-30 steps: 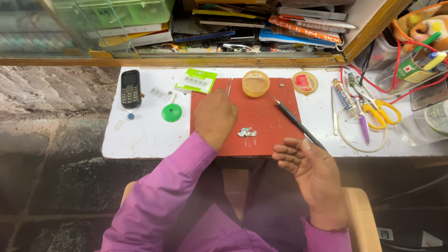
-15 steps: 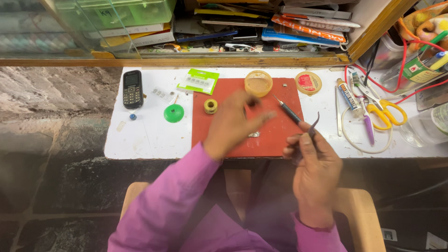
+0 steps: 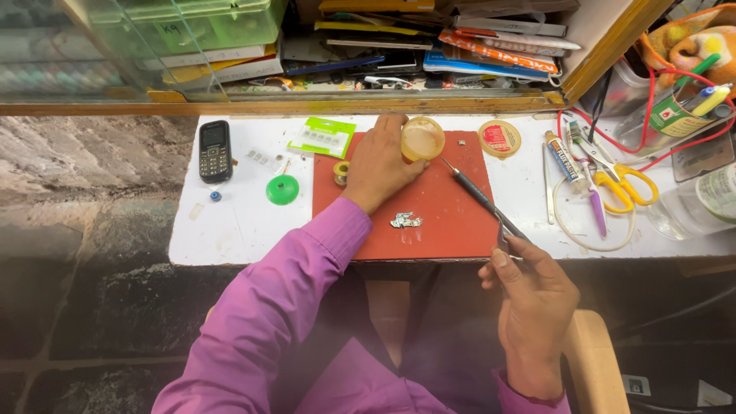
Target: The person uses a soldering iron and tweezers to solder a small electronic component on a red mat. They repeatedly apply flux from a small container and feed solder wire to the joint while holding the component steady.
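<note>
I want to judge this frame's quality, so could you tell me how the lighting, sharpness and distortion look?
Head view: light is even and soft on the white worktop, with no harsh glare; the red mat and small metal part are sharp; the purple sleeve near the lens is softer; wide-angle distortion bows the wooden ledge; the left hand shades the mat faintly.

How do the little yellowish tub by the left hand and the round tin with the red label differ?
The yellowish tub stands on the red mat with the left hand touching it; the round tin lies apart on the white table, untouched. The tub shows a plain pale top; the tin's is red-labelled. Both are small and round.
</note>
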